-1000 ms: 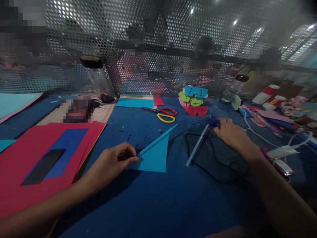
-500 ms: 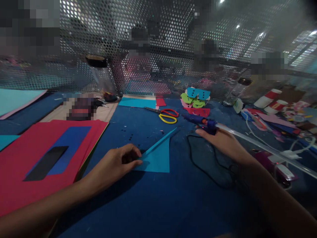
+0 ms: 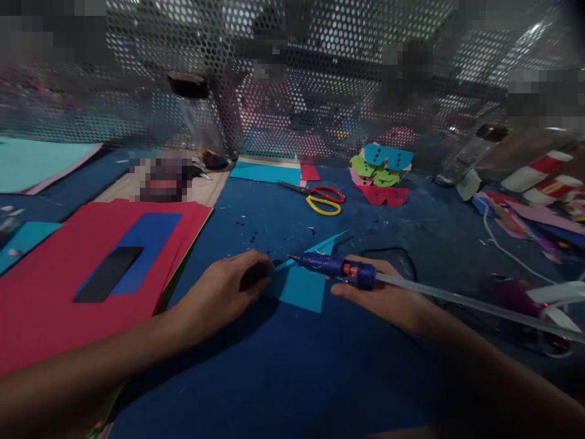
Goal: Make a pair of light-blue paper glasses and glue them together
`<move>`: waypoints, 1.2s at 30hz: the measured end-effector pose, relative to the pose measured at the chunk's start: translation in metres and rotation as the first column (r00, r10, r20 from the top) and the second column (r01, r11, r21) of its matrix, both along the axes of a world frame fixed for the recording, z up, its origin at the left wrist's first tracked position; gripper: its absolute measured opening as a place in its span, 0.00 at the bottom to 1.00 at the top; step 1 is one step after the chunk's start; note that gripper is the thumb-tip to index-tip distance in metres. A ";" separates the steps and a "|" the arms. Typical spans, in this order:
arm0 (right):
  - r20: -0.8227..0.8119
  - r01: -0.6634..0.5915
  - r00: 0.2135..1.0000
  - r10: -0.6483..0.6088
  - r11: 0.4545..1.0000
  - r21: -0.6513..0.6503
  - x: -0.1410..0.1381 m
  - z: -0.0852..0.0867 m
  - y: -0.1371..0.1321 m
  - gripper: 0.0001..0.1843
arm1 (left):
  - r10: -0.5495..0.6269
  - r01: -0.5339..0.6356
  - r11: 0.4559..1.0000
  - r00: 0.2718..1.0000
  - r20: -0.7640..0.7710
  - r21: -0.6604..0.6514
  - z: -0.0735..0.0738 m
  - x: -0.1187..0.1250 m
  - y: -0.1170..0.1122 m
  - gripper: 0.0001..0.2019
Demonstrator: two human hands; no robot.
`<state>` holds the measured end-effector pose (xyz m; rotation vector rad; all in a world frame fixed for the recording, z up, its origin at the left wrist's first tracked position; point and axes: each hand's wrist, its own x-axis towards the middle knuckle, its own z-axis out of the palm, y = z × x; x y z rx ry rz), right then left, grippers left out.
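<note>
We look across a dark blue desk (image 3: 283, 378), strewn with tiny black scraps (image 3: 253, 237), to a perforated metal screen (image 3: 301, 55) with a dim room behind it. Near the middle, our left hand (image 3: 233, 280) pinches the left edge of a folded light-blue paper (image 3: 299, 288) on the desk, while our right hand (image 3: 381, 296) grasps a glue gun (image 3: 320, 264), its nozzle at the fold; we cannot tell whether they touch. Red sheets (image 3: 41, 262) cover the left side; scissors (image 3: 326, 207) and colourful cut-outs (image 3: 388, 157) lie farther off, and a clear jar (image 3: 201, 125) stands far left by the screen.
</note>
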<state>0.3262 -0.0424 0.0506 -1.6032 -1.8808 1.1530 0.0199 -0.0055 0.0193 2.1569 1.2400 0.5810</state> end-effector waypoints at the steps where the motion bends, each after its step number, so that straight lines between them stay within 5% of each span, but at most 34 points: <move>1: 0.002 0.014 1.000 -0.014 1.000 -0.019 0.001 -0.003 0.000 0.20 | -0.009 0.009 1.000 1.000 -0.012 0.029 0.000 0.000 0.000 0.09; 10: 0.083 -0.074 0.994 0.068 0.996 0.059 0.002 -0.010 0.001 0.16 | -0.014 0.047 0.974 0.989 -0.145 0.223 0.003 -0.014 -0.006 0.13; 21: 0.176 -0.300 0.949 0.263 0.925 0.233 -0.006 -0.018 -0.001 0.14 | -0.040 0.086 0.958 0.985 -0.167 0.274 -0.006 -0.018 -0.003 0.08; 36: 0.259 -0.316 0.933 0.248 0.910 0.268 -0.011 -0.024 0.001 0.14 | -0.049 0.088 0.966 0.986 -0.161 0.245 -0.005 -0.017 0.000 0.09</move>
